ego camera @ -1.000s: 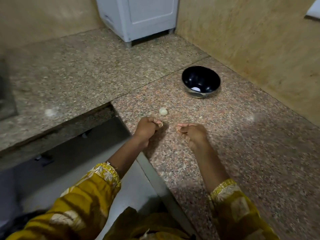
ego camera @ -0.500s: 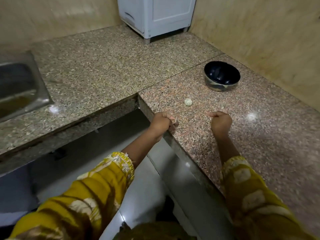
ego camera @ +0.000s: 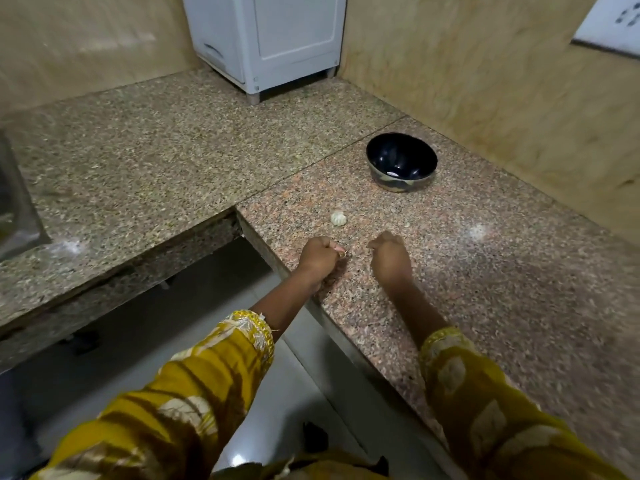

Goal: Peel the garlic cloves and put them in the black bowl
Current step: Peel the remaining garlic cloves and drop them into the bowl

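Head view: the left hand point(ego camera: 320, 256) is curled, and its fingertips pinch a small piece of garlic point(ego camera: 341, 250); I cannot tell if this is a clove or only skin. The right hand point(ego camera: 389, 254) is also curled into a loose fist, just beside the left one but not touching it, and I cannot tell if it holds anything. The garlic bulb point(ego camera: 338, 217) lies on the counter point(ego camera: 485, 289) a little beyond the hands, and the black bowl point(ego camera: 401, 161) stands farther back, well apart from them. A pale spot shows inside the bowl, maybe a clove, maybe only a reflection. I think the danger is the edge. The left hand works very near the counter's corner, above the open gap to the floor, so a slippery piece that pops out of the pinch could fall down there. A careless push could also make the round bulb roll. Compared with a second ago, the hands were then closer together and more inward on the counter. Half a second ago they were wide apart, with the left one at the very edge. Now they have come nearer again. The bulb and the bowl have kept their places.
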